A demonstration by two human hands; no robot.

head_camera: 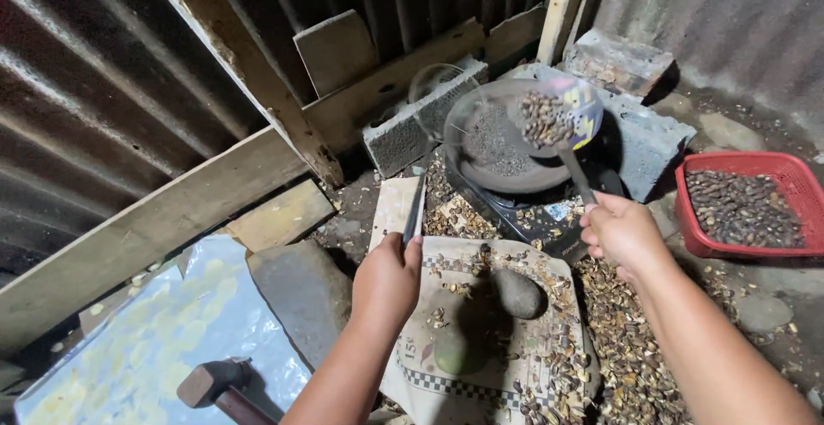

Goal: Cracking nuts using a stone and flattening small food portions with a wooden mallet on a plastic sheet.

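My right hand (620,232) grips the dark handle of a ladle-like scoop (556,118) heaped with brown nuts, held above a round dark pan (502,142) that contains grey sand. My left hand (390,277) is closed on a thin dark stick (415,209) that points up toward the pan's near edge. The pan sits on a burner between grey concrete blocks (403,133). Below my hands, a rounded dark stone (518,292) lies on a pale sack (481,339) littered with broken shells.
A red plastic basket (747,206) of dark nuts stands at the right. Shell fragments (622,339) cover the ground by the sack. Corrugated metal walls and wooden beams (163,219) close the left and back. A hammer (219,384) rests on a plastic sheet at lower left.
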